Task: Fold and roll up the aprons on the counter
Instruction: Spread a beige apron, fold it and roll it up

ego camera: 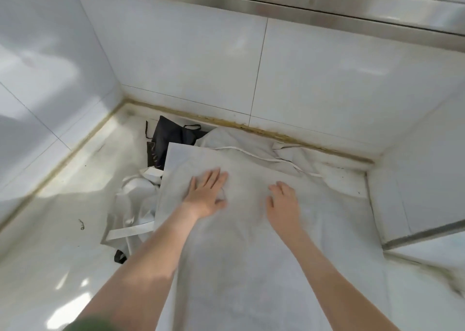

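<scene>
On the middle of the grey apron (251, 255), I see the left hand (207, 194) pressing palm-down with straight fingers. The right hand (283, 205) rests beside it, gripping nothing, fingers blurred but seemingly relaxed. The apron lies flat along the counter (63, 230); a crumpled white apron (136, 200) sits at its left edge, a black apron (171, 134) behind by the tiled wall (327, 79).

Left hand (206, 194) and right hand (283, 203) press flat on grey apron (251, 255); black apron (168, 135) behind.
</scene>
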The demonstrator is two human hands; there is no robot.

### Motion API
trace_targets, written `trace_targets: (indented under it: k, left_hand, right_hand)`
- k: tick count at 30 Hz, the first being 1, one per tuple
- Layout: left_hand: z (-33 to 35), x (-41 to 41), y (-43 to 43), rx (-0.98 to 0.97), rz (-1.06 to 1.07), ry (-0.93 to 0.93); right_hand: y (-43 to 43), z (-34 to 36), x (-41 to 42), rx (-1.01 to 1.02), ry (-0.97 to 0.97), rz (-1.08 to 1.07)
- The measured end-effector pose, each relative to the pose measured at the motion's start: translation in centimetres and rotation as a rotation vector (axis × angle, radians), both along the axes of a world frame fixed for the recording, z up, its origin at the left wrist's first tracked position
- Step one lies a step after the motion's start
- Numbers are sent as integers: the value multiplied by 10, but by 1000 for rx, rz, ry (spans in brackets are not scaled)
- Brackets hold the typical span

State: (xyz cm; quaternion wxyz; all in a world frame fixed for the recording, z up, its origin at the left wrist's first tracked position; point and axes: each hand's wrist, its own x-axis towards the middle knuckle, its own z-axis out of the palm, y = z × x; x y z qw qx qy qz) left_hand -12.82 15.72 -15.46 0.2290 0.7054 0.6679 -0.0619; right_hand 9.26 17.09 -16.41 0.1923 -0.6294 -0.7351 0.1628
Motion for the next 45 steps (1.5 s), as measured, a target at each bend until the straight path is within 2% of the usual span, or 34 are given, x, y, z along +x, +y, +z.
trace_targets:
  k: [2,5,8,10,12,14,20,23,24,26,28,32,34,36,41,45]
  left_hand:
    - [-3,-2,-2,26,-8,10]
    - [-5,-5,-8,83,5,130]
    - [-6,5,-20,229,-10,220]
    - [-12,18,-31,384,-45,174]
    - [-20,24,-43,343,-82,112]
    - [-32,22,-53,335,-74,139]
    - [-44,-14,-64,391,-110,164]
    - [-45,-36,-76,506,-204,128]
    - [-46,-43,-81,543,-183,106]
    - [-43,-56,-94,591,-17,81]
    - [-36,-63,-105,596,231,67]
    - [-20,-72,-117,548,593,64]
    - [-13,-78,-122,494,708,-9]
    - [-13,-83,-128,299,782,-83]
    - [-14,-94,-145,185,941,-366]
    - [-8,-102,-154,106,1110,-749]
  right_hand:
    - [-22,-7,-20,-28,-41,91]
    - [-42,-21,-34,-232,-193,96]
    - [-45,-44,-34,-202,-324,87]
    - [-40,-52,-34,-314,-355,119]
    - [-31,-54,-35,-386,-362,136]
    - [-19,-50,-36,-418,-343,166]
    - [7,-47,-29,-429,-382,220]
    - [3,-44,-33,-380,-417,149]
    - [-3,-41,-37,-307,-418,107]
    - [-18,-31,-49,-155,-401,60]
    - [-31,-25,-61,-115,-360,95]
    - [-66,-9,-85,-1,-146,293]
    - [-88,-5,-95,-127,-118,396]
    - [-108,-7,-101,-228,-145,386]
    - [-133,-15,-113,-433,-204,342]
    - [-139,-21,-123,-466,-203,284]
